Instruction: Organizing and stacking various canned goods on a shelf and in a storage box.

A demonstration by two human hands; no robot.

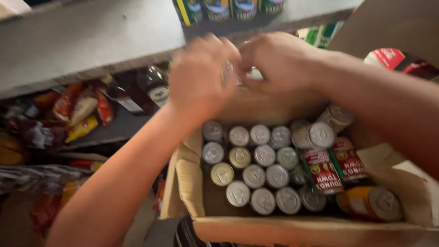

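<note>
Right now I see both hands raised together above the far edge of a cardboard box (315, 228). My left hand (199, 75) and my right hand (279, 59) meet at the fingertips, curled around something small and pale between them (238, 75); motion blur hides what it is, so I cannot tell whether the fingers are clamped on it or only touching. Below the hands, the box is packed with upright tins (254, 158) showing silver and gold tops in rows. At the right side two red-labelled tins (334, 167) lean tilted on the others, and a yellow-labelled tin (370, 203) lies on its side in the near right corner. Beyond the hands a grey shelf (87, 41) carries green-labelled cans (228, 9). To the left, under the shelf, sit dark bottles (153, 89) and coloured snack packets (82, 112).
</note>
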